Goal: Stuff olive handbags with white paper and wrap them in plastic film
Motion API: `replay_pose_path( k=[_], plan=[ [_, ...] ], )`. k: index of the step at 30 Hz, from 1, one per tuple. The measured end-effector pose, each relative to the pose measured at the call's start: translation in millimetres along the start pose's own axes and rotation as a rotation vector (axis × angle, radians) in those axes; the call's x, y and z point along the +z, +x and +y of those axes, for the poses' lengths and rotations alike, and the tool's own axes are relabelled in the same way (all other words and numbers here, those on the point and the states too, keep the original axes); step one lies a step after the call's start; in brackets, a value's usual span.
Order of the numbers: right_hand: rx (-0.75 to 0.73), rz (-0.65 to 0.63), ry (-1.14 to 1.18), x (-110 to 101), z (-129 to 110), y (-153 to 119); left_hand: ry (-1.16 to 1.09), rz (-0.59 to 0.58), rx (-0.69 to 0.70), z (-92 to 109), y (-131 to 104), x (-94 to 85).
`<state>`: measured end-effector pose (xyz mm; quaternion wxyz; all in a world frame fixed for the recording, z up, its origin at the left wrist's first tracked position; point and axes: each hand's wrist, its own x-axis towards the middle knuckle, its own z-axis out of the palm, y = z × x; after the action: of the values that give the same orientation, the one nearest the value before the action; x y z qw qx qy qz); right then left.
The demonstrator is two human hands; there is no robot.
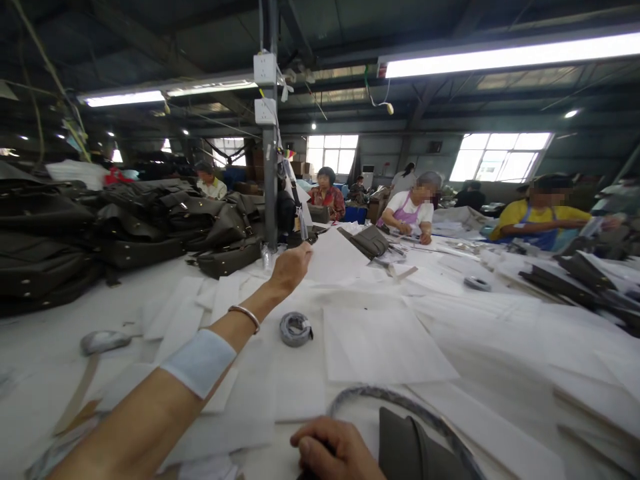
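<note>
My left hand (294,267) reaches far out over the table, its fingers closed on the edge of a white sheet (337,257) that is lifted at an angle. At the bottom, my right hand (337,450) has its fingers curled; what it holds, if anything, is hidden below the frame edge. Just right of it lies a dark grey bag (413,447) with a wrapped handle (400,397) arching above it. A coiled wrapped strap (295,329) rests between my two arms. Flat white sheets (385,340) lie beyond the bag.
Dark bags (135,230) are piled at the left beside a metal post (271,167). Another grey bag (370,241) lies past the lifted sheet. Several people work across the table (165,293). A wrapped bundle (104,342) is at the left, more dark pieces (575,287) at the right.
</note>
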<state>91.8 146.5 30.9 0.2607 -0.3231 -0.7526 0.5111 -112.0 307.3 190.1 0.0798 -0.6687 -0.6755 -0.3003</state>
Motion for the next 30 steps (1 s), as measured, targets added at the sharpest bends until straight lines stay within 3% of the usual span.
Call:
replay_pose_path(
  k=[3,7,10,12,14,16,18,21,24,27,30],
  plan=[
    [0.033,-0.007,0.04,-1.5,-3.7,0.6,-0.14,0.101,-0.016,-2.0,-20.4,-30.8],
    [-0.016,0.267,-0.04,-10.2,-15.1,-3.9,-0.388,0.065,0.076,3.5,-65.8,-65.7],
    [-0.169,0.62,-0.219,-35.7,-42.4,-25.1,-0.747,-0.077,0.165,18.0,-110.2,-82.8],
    [-0.313,0.899,-0.5,-57.8,-73.1,-53.5,-0.901,-0.236,0.183,31.3,-139.8,-90.1],
    [-0.448,0.997,-0.837,-73.8,-110.6,-90.1,-0.948,-0.399,0.189,45.6,-165.9,-94.3],
    [-0.541,0.959,-1.102,-77.5,-147.4,-127.5,-0.955,-0.513,0.223,59.5,-187.0,-97.0],
    [-0.546,0.808,-1.255,-70.1,-174.7,-158.4,-0.989,-0.561,0.307,72.0,-203.1,-99.5],
    [-0.442,0.522,-1.289,-54.1,-186.4,-185.9,-1.034,-0.572,0.386,84.9,-221.3,-101.6],
    [-0.295,0.35,-1.189,-44.7,-164.9,-198.6,-0.998,-0.54,0.318,85.0,-239.4,-91.8],
    [-0.089,0.209,-1.055,-32.4,-125.2,-208.9,-0.869,-0.503,0.195,71.2,-261.5,-65.9],
    [0.049,0.214,-0.971,-9.5,-87.9,-218.0,-0.724,-0.557,0.103,52.5,-282.5,-38.4]
  ],
)
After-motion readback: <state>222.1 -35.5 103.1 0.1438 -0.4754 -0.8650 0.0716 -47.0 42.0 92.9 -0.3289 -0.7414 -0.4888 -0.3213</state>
